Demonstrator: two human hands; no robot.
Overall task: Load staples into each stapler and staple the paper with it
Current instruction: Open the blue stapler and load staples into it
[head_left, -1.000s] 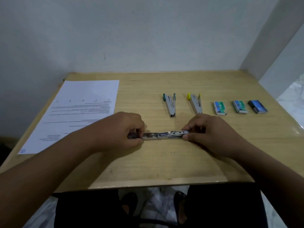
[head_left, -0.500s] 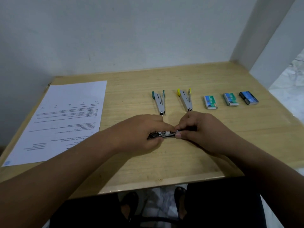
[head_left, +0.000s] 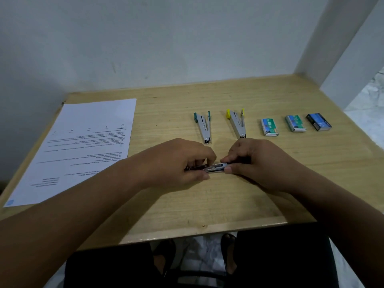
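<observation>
A small metal stapler (head_left: 215,168) lies flat on the wooden table (head_left: 259,200), held between both hands. My left hand (head_left: 176,161) pinches its left end and my right hand (head_left: 255,163) grips its right end; only the shiny middle shows. Behind the hands lie a green-handled stapler (head_left: 203,126) and a yellow-handled stapler (head_left: 236,123), both spread open. To their right sit three staple boxes: a blue-green one (head_left: 269,127), a green one (head_left: 295,123) and a dark blue one (head_left: 318,121). A printed paper sheet (head_left: 83,146) lies at the left.
A white wall stands behind the table and a white pillar (head_left: 336,44) at the back right corner. The table's front edge (head_left: 197,231) runs just below my forearms, with dark-clothed legs and a pale floor beneath.
My left hand has slid right along the stapler toward my right hand, so less of the metal body shows. The stapler was stretched out long a second ago.
</observation>
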